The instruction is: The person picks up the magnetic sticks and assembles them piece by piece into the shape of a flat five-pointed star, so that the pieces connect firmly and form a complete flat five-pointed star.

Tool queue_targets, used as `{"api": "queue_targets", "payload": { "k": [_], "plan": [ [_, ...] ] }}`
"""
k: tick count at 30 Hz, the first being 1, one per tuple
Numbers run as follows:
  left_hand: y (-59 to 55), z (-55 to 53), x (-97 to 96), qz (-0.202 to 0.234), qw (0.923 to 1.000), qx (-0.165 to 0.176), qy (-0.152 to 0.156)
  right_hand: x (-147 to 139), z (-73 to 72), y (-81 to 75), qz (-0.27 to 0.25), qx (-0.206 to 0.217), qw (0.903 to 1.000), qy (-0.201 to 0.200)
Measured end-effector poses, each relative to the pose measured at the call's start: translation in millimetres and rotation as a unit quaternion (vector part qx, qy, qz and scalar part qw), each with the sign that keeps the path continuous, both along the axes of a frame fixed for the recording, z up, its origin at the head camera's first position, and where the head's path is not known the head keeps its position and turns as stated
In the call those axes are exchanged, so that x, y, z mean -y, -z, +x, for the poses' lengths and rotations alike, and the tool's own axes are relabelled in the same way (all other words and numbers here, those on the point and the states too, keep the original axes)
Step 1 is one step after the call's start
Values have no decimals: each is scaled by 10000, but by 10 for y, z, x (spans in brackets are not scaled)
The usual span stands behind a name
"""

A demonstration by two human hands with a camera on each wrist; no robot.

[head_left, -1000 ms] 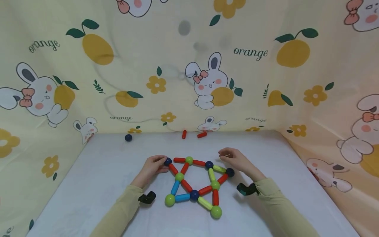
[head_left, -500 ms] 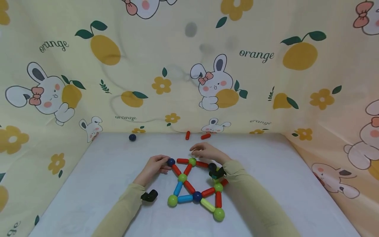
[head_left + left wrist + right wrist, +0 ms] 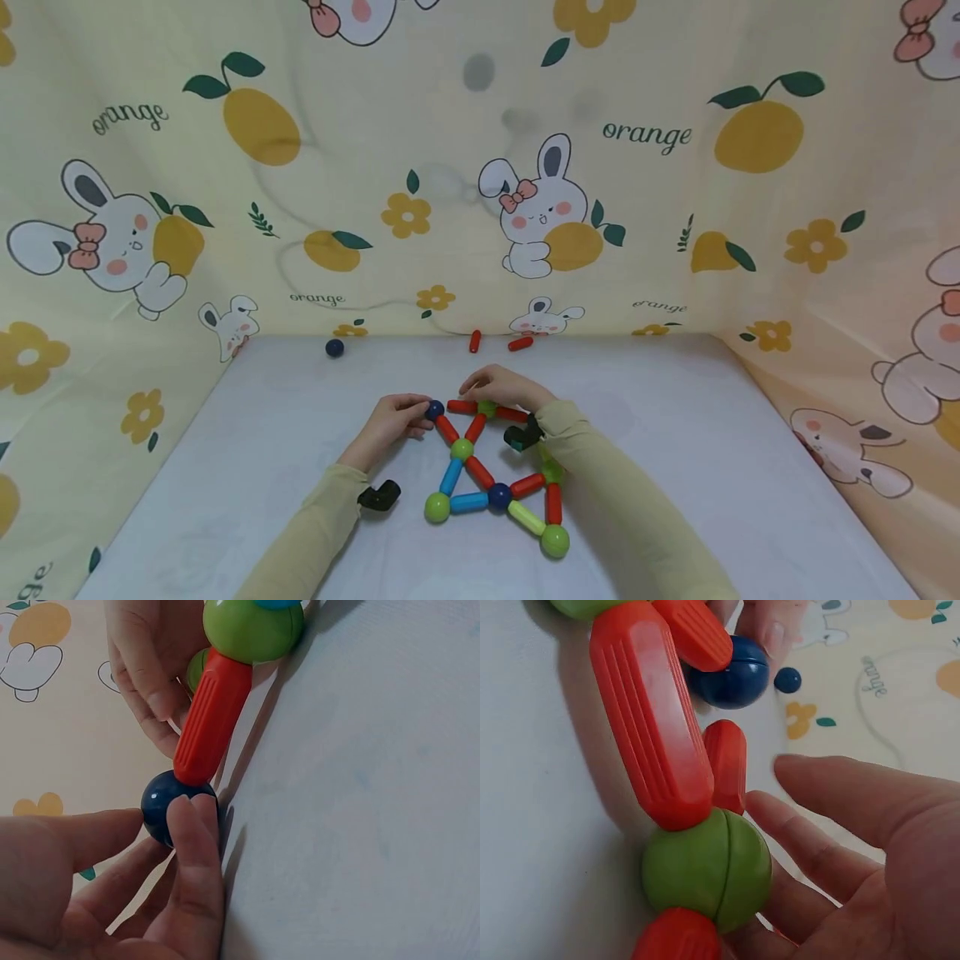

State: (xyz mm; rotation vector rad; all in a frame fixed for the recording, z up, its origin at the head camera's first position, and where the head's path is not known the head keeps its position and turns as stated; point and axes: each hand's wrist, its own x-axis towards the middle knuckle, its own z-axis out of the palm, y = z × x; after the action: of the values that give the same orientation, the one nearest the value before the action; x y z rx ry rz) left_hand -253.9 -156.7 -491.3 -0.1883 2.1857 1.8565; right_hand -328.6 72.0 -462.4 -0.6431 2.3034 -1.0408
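Observation:
A flat figure of magnetic balls and rods lies on the white table, its far right part hidden by the right sleeve. My left hand (image 3: 390, 425) pinches the dark blue ball (image 3: 156, 806) at its far left corner; a red rod (image 3: 214, 720) joins that ball to a green ball (image 3: 251, 628). Over the far side, my right hand (image 3: 506, 387) has its thumb apart from its fingers, which lie behind a green ball (image 3: 697, 866) and a red rod (image 3: 726, 761). Whether they touch these I cannot tell. This rod's left end stands apart from the blue ball.
Along the back edge lie a loose dark blue ball (image 3: 334, 348), a red rod (image 3: 475, 342) and another red rod (image 3: 521, 343). Behind them hangs a printed cloth (image 3: 450, 275). Blue rods (image 3: 469, 502) and a pale green rod (image 3: 527, 518) form the near side.
My right hand has moved left from beyond the figure's right corner to its far green ball, the sleeve now covering the right part. My left hand stays on the blue ball.

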Motion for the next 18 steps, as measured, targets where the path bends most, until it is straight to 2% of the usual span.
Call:
{"api": "queue_targets", "payload": {
  "k": [5,11,18],
  "plan": [
    [-5,6,-13,5,10000,-27,-23,20,-9,36,-128,109,9999,-4],
    [9,11,-17,-4,9998,-158,-95,9,-20,73,-172,-36,9997,-187],
    [-2,17,-81,-100,9993,-302,-171,-4,-7,42,-318,187,9989,-281]
  ]
}}
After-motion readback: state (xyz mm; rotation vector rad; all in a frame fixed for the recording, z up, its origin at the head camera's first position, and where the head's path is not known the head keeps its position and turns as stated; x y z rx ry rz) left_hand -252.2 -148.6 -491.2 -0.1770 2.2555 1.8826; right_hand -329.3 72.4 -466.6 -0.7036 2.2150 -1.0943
